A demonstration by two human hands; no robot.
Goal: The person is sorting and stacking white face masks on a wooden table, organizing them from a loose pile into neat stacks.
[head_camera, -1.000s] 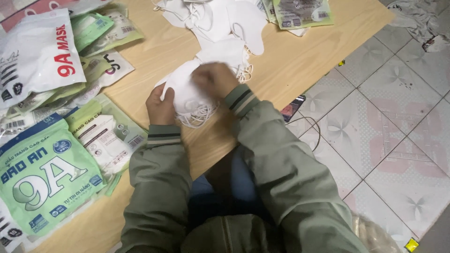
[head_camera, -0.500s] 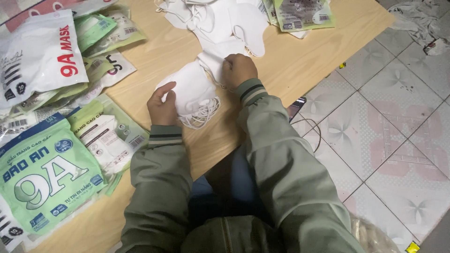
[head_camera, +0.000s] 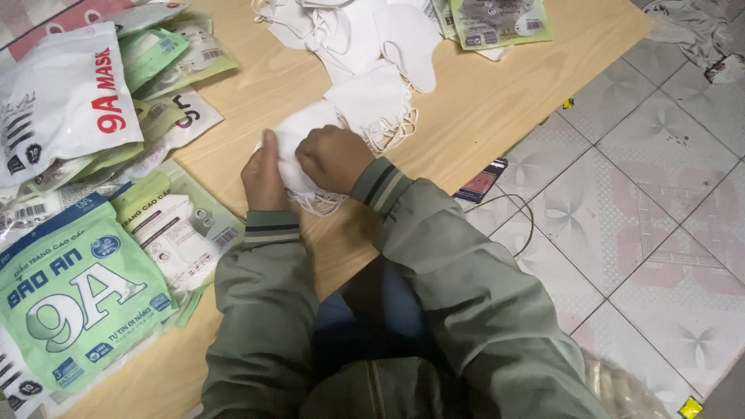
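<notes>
Now, both hands: closed on one small stack of white masks (head_camera: 299, 140) at the near middle of the wooden table (head_camera: 497, 109).
Left hand (head_camera: 264, 167): fingers flat against the stack's left edge, thumb seemingly hidden behind it.
Right hand (head_camera: 335, 157): curled over the top, pressing down.
Loose masks (head_camera: 372, 46): heaped just beyond, touching the stack.
Green packets (head_camera: 74, 299): flat pouches piled at left; their contents cannot be made out.
</notes>
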